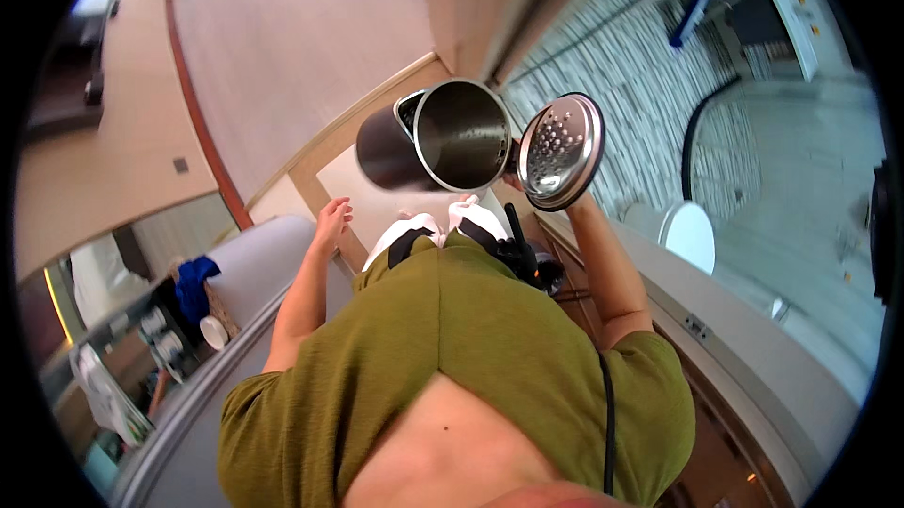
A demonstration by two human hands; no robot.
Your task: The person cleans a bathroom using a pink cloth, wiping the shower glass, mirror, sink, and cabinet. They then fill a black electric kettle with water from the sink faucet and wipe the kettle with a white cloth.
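An electric kettle [395, 148] with a dark body and a steel rim is held up in front of me, tilted so that its dark interior shows. Its round metal lid [561, 151] stands swung open on the right, with droplets on its inner face. My right hand [514, 182] is at the handle side, between body and lid, mostly hidden behind them; it grips the kettle there. Lower on the left, my left hand [334, 220] hangs free with its fingers slightly spread, apart from the kettle.
To the right, beyond a door frame [696, 324], lies a bathroom with a white round lid [688, 237] and a glass panel. On the left, a shelf or counter holds a blue cloth [196, 289], a white round item [214, 332] and other small items. A pale wood floor [296, 35] extends ahead.
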